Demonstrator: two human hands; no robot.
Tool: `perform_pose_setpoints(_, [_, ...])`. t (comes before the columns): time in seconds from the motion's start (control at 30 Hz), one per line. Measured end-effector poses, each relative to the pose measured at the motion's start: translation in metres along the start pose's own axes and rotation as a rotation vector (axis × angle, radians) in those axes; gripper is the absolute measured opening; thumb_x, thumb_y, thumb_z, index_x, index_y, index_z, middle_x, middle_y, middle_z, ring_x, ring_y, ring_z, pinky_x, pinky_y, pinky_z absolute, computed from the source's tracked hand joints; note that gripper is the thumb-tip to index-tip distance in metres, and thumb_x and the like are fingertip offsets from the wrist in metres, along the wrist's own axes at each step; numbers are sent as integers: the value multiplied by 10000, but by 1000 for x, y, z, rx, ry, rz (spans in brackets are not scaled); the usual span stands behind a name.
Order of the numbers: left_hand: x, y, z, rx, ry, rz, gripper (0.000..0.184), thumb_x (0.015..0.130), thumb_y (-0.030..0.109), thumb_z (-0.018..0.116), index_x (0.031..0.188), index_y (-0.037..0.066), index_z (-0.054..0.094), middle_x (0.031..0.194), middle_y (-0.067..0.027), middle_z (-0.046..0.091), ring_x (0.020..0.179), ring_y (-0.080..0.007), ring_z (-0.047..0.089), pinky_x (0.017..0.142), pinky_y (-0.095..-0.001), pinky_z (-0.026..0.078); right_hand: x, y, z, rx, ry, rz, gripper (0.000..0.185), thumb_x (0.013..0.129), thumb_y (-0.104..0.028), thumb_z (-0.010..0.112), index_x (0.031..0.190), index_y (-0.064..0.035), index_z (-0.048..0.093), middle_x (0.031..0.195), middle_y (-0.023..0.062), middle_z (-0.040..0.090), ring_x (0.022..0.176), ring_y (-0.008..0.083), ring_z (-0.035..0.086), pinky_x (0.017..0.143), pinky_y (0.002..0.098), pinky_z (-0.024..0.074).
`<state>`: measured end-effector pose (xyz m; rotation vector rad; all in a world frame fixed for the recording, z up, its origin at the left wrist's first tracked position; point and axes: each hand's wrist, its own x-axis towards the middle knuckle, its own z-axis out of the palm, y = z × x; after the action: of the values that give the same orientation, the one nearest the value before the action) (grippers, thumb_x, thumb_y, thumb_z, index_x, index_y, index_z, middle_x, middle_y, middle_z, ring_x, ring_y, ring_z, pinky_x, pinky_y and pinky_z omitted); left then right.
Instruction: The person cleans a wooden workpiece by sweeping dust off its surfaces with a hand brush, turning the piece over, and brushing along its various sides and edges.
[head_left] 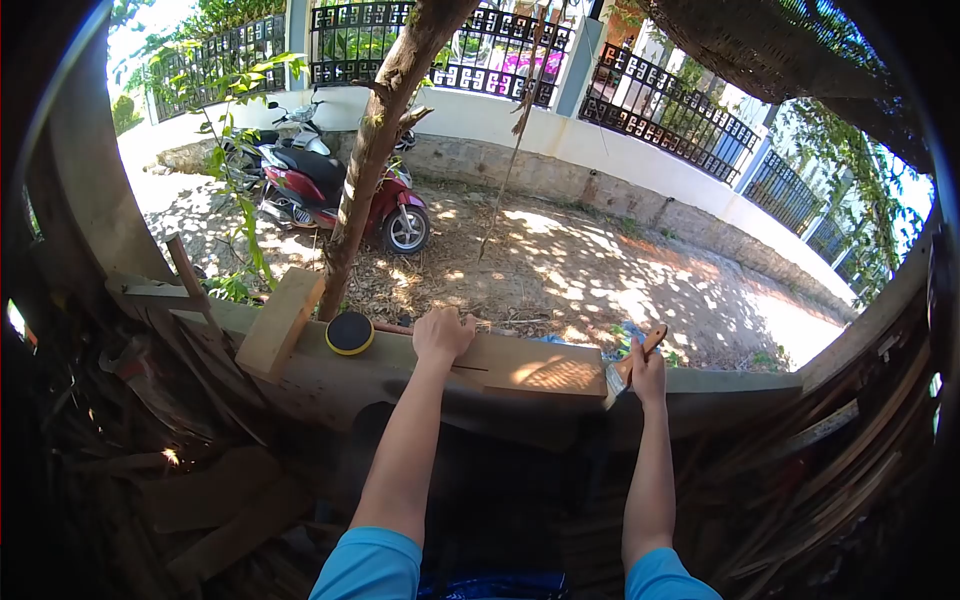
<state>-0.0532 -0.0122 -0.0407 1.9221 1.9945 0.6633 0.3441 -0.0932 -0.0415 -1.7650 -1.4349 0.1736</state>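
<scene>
A wooden board (540, 366) lies along the top of a low wall, with a dark slit near its left part. My left hand (443, 335) is closed over the board's left end, fingers curled at the far edge. In my right hand (649, 374) is a paintbrush (622, 375), its wooden handle pointing up and its pale bristles at the board's right end. Whether the bristles touch the wood is hard to tell. Left of my left hand rests a round black disc with a yellow rim (350, 333). Beyond it, a wooden block (280, 322) leans across the wall top.
The low wall (720, 381) runs across in front of me. A thin tree trunk (372, 150) rises just beyond it. A red motor scooter (330, 190) is parked outside, before a fence. Scrap wood (850, 470) is piled in shadow on both sides.
</scene>
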Motion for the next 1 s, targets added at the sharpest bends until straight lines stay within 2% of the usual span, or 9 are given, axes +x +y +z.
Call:
perform_pose_setpoints(0.17, [1,0,0,0,-21,1,486,940,485,607,962,31,780,959,-201,761,951,-358,739,869,-467,576,-8,-13,-1,303,5,106,587,1047,-462,589,760,31,726,590,81,655,518,161,650,500,322,451])
perform_pose_setpoints(0.3, [0,1,-2,-7,-25,-7,483,940,477,605,962,26,779,956,-209,759,947,-361,739,874,-467,573,-2,-1,-7,151,-61,88,442,1044,-380,629,945,32,755,594,47,653,517,124,636,473,279,442])
perform_pose_setpoints(0.4, [0,1,-2,-9,-28,-5,479,938,471,606,961,25,779,952,-211,758,944,-361,739,873,-466,573,-3,1,-4,193,-8,92,400,1033,-347,651,969,35,754,597,45,659,516,113,629,464,251,454])
perform_pose_setpoints(0.5, [1,-1,0,-9,-36,-8,478,937,470,606,953,25,779,949,-210,758,942,-360,739,871,-466,571,-7,-4,12,489,84,33,425,1027,-356,652,908,35,767,566,45,643,516,115,630,467,261,467])
perform_pose_setpoints(0.63, [1,-3,3,-16,-1,-2,479,936,471,606,938,25,780,945,-208,758,940,-358,738,874,-465,567,-7,-9,-6,294,-122,141,378,1052,-296,619,975,48,755,631,50,665,500,97,603,457,259,467])
perform_pose_setpoints(0.73, [2,-2,3,-21,3,-2,482,936,473,605,939,23,779,951,-207,758,941,-358,737,880,-464,565,-7,-10,-7,319,-44,145,378,1048,-282,619,945,54,757,597,39,648,465,96,577,455,255,456])
perform_pose_setpoints(0.83, [1,-1,0,-18,-22,-3,484,938,473,604,949,21,778,958,-208,758,945,-358,737,886,-463,564,-6,-7,6,431,79,22,418,1045,-311,620,890,51,758,539,21,611,458,91,565,458,252,434])
perform_pose_setpoints(0.93, [1,0,-2,-15,-25,-8,486,940,473,603,952,19,777,961,-210,758,950,-358,737,890,-464,566,-6,-9,-4,258,-48,72,420,1057,-313,601,915,53,752,570,24,626,496,88,581,467,255,422])
perform_pose_setpoints(1.0, [0,0,-1,-12,-19,-11,487,941,474,603,951,19,776,960,-210,758,952,-358,737,892,-464,567,-4,1,-1,224,-17,69,441,1050,-348,614,881,33,760,577,28,635,503,90,590,489,264,427])
